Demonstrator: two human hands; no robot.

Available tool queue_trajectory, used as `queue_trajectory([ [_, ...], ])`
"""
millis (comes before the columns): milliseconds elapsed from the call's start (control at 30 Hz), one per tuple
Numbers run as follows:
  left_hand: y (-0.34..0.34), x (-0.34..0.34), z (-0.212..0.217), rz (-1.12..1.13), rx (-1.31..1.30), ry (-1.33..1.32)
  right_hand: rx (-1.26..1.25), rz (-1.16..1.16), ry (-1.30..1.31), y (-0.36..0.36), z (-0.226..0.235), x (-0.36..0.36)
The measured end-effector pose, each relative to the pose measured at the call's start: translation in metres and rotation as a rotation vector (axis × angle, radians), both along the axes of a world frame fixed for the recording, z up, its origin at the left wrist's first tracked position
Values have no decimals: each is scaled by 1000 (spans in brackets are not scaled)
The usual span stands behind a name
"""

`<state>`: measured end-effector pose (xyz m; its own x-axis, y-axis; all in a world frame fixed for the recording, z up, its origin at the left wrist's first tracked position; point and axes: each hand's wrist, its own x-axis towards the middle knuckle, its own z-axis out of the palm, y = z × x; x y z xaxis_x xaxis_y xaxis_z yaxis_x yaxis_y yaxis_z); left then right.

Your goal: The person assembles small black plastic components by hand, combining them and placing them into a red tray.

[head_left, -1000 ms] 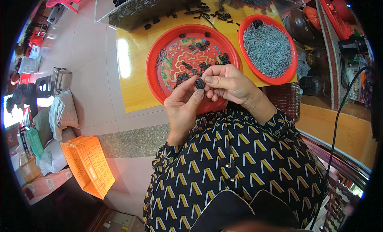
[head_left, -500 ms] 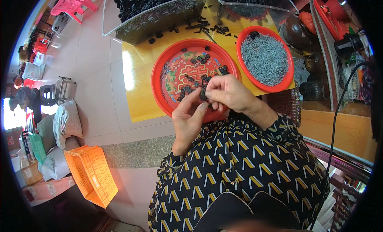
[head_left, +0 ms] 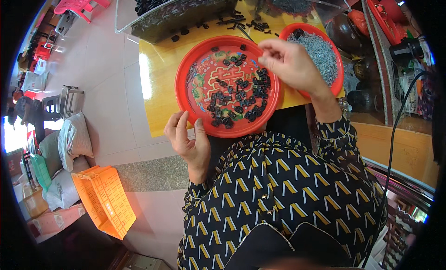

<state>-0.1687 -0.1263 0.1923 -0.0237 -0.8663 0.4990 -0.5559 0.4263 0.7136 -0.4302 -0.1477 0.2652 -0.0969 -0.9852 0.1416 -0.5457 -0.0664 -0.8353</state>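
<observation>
A round red tray (head_left: 182,91) with a printed pattern holds many small black plastic parts (head_left: 241,93), clustered mostly in its middle and right. At the tray's lower left rim is my left hand (head_left: 189,142), its thumb and fingers apart with nothing between them. My right hand (head_left: 292,65) hovers over the tray's upper right rim, its fingers loosely bent and a gap between thumb and forefinger; nothing shows in it. Partly behind that hand stands a red bowl of small silvery screws (head_left: 318,51), with a few black pieces on top.
Clear plastic bins (head_left: 186,16) of black parts stand at the table's far side. Loose black pieces (head_left: 258,26) and a thin rod lie on the yellow table (head_left: 158,84). An orange crate (head_left: 106,200) sits on the floor at left; a black cable (head_left: 392,144) hangs at right.
My hands were together over the tray around a black part; now they are apart. The left moved down-left to the rim, the right up and right. The held part is gone from them.
</observation>
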Motion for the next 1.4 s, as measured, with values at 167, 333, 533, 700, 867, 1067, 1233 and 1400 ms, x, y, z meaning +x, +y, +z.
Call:
queue_trajectory([
  [167, -1, 6, -9, -46, 68, 35, -84, 40, 439, 15, -19, -1],
  [333, -2, 3, -10, -47, 120, 129, -75, 232, 559, 18, -28, 9],
  [533, 1, 6, -14, -58, 117, 116, -31, 262, 668, 16, -46, 23],
  [700, 0, 5, -14, -66, 101, 110, 17, 257, 720, 11, -50, 28],
  [867, 2, 3, -14, -74, 122, 136, -5, 283, 835, 11, -51, 32],
  [1067, 0, 3, -12, -83, 137, 166, -46, 360, 825, 11, -43, 26],
  [1233, 0, 3, -9, -80, 151, 182, -91, 394, 810, 11, -48, 21],
  [1400, 0, 3, -12, -92, 139, 183, -146, 358, 825, 11, -56, 24],
])
